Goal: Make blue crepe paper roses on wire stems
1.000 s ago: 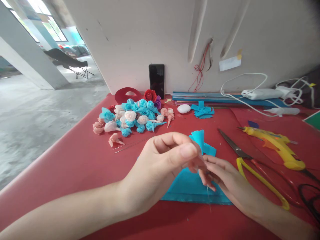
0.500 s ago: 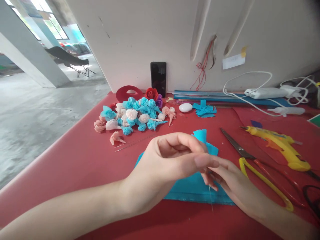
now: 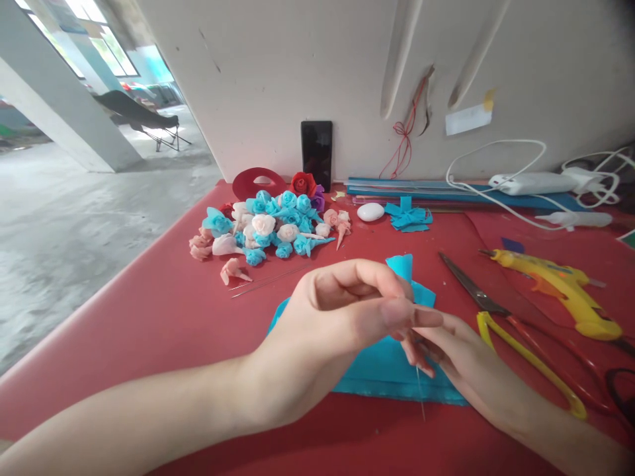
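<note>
My left hand [image 3: 342, 317] is closed in a pinch, thumb against fingers. Its tips meet those of my right hand [image 3: 456, 350], and whatever they pinch is hidden. Below the fingers of my right hand, which are also closed, a thin wire [image 3: 421, 393] sticks out downward. Under both hands lies folded blue crepe paper [image 3: 387, 377]. Smaller blue crepe paper pieces [image 3: 401, 266] show just beyond the fingertips.
Paper roses [image 3: 262, 225] in blue, white and pink are heaped at the back left, near two thin wires [image 3: 268, 284]. Scissors [image 3: 476, 291] and a yellow glue gun [image 3: 555, 284] lie right. Behind are a phone [image 3: 317, 155], blue strips [image 3: 409, 215] and a white power strip [image 3: 530, 183].
The whole view has shifted slightly. My hands stay together in nearly the same pose, with the fingertips moved only a little against each other.
</note>
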The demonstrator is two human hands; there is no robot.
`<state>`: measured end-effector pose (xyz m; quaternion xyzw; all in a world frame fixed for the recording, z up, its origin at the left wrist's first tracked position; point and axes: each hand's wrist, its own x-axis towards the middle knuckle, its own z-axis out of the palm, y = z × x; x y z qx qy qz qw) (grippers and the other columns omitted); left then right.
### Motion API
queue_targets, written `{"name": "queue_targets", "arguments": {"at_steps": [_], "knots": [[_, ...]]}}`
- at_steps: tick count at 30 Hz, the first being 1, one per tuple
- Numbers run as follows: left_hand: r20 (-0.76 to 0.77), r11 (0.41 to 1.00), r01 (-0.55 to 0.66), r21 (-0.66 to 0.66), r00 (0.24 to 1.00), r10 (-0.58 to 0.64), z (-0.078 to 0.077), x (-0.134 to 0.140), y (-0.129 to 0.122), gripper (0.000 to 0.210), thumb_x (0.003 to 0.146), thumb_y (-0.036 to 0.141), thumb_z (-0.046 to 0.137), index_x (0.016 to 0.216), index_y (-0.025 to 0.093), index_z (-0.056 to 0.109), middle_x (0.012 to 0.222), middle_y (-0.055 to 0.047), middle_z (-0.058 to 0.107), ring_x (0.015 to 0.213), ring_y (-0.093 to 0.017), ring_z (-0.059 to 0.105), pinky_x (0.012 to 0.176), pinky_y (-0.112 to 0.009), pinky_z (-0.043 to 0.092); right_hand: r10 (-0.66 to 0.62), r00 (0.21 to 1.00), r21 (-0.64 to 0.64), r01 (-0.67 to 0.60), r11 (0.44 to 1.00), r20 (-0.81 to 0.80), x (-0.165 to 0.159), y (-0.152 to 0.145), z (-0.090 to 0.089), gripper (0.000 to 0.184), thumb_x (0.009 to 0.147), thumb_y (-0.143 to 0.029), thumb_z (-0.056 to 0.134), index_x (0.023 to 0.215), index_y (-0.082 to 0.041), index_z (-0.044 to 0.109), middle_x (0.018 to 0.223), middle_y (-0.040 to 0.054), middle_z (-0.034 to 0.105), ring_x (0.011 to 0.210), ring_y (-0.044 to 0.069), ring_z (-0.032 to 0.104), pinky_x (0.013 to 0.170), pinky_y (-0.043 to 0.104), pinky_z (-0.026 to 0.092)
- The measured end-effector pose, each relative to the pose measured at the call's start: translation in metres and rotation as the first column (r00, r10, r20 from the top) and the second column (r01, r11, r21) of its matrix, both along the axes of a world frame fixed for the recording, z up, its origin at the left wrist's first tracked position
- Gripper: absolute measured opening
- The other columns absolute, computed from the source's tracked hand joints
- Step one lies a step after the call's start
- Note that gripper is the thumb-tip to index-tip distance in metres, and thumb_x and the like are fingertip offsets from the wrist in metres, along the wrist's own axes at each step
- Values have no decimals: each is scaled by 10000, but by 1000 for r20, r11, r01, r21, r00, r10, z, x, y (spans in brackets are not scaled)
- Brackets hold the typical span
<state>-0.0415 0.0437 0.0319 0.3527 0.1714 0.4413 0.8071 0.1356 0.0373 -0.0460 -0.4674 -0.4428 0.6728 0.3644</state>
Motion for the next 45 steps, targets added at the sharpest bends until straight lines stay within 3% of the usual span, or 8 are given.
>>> {"name": "queue_targets", "arguments": {"at_steps": [8,21,30,45], "knots": [[9,1000,-1,13,1000,1,-1,-1,1,113,768,145,605,656,159,610,627,47,579,605,-63,561,792,-223,495,1,1000,-5,-1,1000,6,-1,0,0,303,794,-450,557,672,-172,557,533,0,515,497,98,431,436,206,340],[62,999,14,39,998,-17,-5,1,1,87,768,82,574,698,132,585,642,40,563,610,-49,562,730,-203,501,15,1000,-3,-15,1000,-17,-1,0,3,344,755,-486,584,642,-165,531,524,-3,506,489,94,434,425,196,336],[109,999,49,22,993,-51,-6,1,2,104,796,114,570,693,110,582,645,23,570,633,-54,569,630,-160,508,20,999,-1,-20,1000,-32,0,1,1,269,749,-424,596,701,-162,558,511,-14,500,471,83,423,411,180,326],[83,1000,14,7,996,-15,-5,4,3,100,767,51,565,687,107,585,595,23,563,555,-40,560,564,-120,523,7,1000,-4,-7,1000,-9,-1,1,-1,275,774,-432,575,719,-163,568,559,0,524,489,88,450,415,185,342]]}}
